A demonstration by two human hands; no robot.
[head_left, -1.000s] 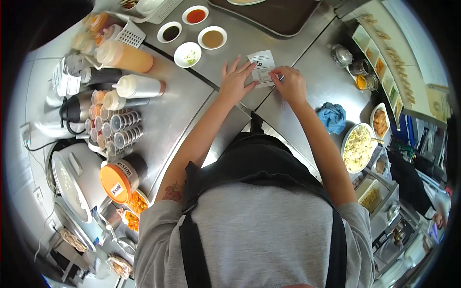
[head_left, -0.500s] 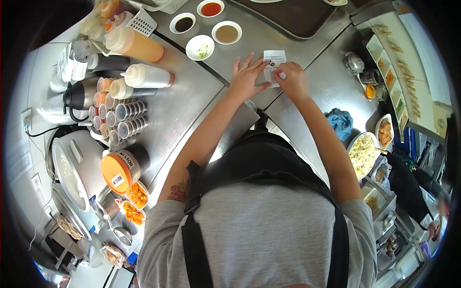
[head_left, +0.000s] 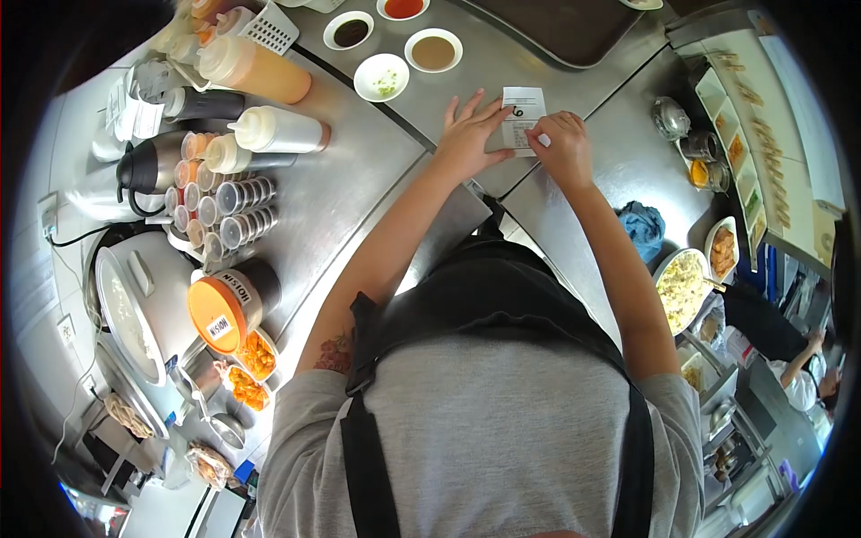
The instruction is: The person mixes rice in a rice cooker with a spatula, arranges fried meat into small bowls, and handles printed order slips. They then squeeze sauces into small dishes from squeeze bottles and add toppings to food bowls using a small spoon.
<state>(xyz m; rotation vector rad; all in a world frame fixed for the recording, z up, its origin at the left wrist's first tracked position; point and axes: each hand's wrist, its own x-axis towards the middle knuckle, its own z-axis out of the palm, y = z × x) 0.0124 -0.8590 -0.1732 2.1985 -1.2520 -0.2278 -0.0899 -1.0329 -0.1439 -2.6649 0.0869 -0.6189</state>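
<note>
A white printed receipt (head_left: 524, 117) with a bold dark figure on it lies on the steel counter. My left hand (head_left: 470, 134) rests at its left edge, fingers spread and fingertips touching the paper. My right hand (head_left: 564, 150) is at the paper's lower right, its fingers curled in with thumb and forefinger close together. Whatever may be between those fingers is too small to make out. Just beyond the left hand stand small white bowls: one of scallions (head_left: 381, 78), one of tan sauce (head_left: 433, 50), one of dark sauce (head_left: 348, 30).
A dark tray (head_left: 574, 45) sits at the top. Squeeze bottles (head_left: 269, 130), lidded sauce cups (head_left: 242, 211) and a hoisin tub (head_left: 215, 314) crowd the left. Along the right are a blue cloth (head_left: 640, 229), a bowl of pale chopped food (head_left: 682, 291) and another person (head_left: 798, 372).
My view has shifted slightly. The right hand has moved a little right on the receipt, showing more print. The left hand stays spread. More of the other person shows at far right.
</note>
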